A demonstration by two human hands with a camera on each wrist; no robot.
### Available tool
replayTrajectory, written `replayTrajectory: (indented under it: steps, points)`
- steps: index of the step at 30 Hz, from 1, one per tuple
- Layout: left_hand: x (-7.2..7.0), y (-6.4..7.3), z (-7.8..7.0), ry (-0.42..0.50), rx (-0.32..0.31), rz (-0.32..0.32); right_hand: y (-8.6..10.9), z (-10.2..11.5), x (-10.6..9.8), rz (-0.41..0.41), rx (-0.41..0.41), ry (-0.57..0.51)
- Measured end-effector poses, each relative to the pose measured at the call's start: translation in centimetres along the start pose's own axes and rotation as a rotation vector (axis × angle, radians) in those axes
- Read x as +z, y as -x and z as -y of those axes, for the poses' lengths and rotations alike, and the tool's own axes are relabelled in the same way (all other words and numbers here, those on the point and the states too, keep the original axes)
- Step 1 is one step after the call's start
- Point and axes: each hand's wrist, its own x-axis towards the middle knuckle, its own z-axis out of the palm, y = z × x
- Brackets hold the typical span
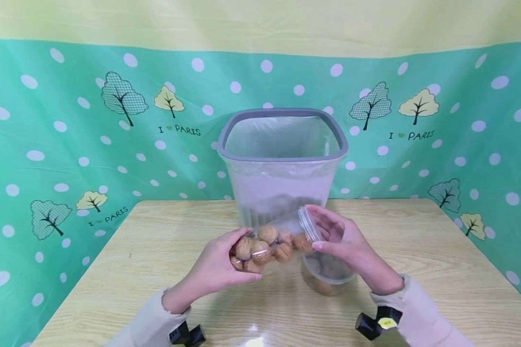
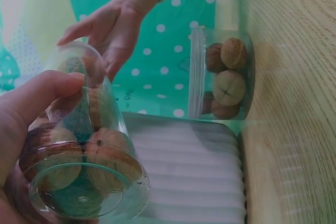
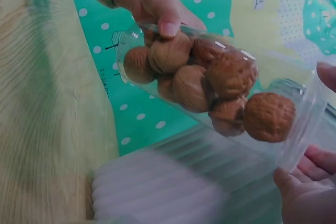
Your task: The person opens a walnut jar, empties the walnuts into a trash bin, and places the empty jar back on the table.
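A clear plastic jar [image 1: 290,222] with several walnuts [image 1: 261,252] inside is held tilted on its side above the table, its ridged rim toward the right. My left hand [image 1: 217,262] grips the base end, thumb and fingers round the wall. At the rim end, my right hand [image 1: 340,241] holds the jar between thumb and fingers. In the right wrist view one walnut [image 3: 269,117] lies close to the rim. A second clear jar [image 2: 229,77], also with walnuts in it, stands on the table below the right hand.
Behind the hands stands a pale bin [image 1: 282,185] with a grey rim and a clear liner. The wooden table [image 1: 156,241] carries it and the second jar. A green dotted curtain [image 1: 178,159] hangs round the back and sides.
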Motion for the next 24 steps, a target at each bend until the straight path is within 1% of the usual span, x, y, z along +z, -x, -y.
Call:
replayTrajectory:
  steps: [5, 9, 13, 16, 19, 22, 24]
  points:
    - [-0.1, 0.0, 0.2, 0.031, 0.006, 0.024, -0.1, -0.3, -0.9, 0.131, -0.048, -0.019]
    - [-0.3, 0.0, 0.2, 0.05, 0.005, 0.045, -0.1, -0.3, -1.3, 0.183, -0.053, 0.008]
    - [-0.4, 0.0, 0.2, 0.047, 0.006, 0.053, 0.0, -0.1, -1.4, 0.196, -0.023, 0.042]
    - [-0.4, 0.0, 0.3, 0.039, 0.005, 0.053, 0.0, -0.1, -1.4, 0.212, -0.031, 0.054]
    - [-0.4, 0.0, 0.2, 0.021, 0.002, 0.049, 0.0, -0.2, -1.3, 0.206, -0.042, 0.084]
    - [-0.3, 0.0, 0.2, -0.01, 0.008, 0.038, 0.1, -0.2, -1.2, 0.17, -0.035, 0.123]
    - [-0.3, -0.1, 0.2, -0.037, 0.017, 0.027, 0.3, 0.0, -1.1, 0.112, 0.015, 0.168]
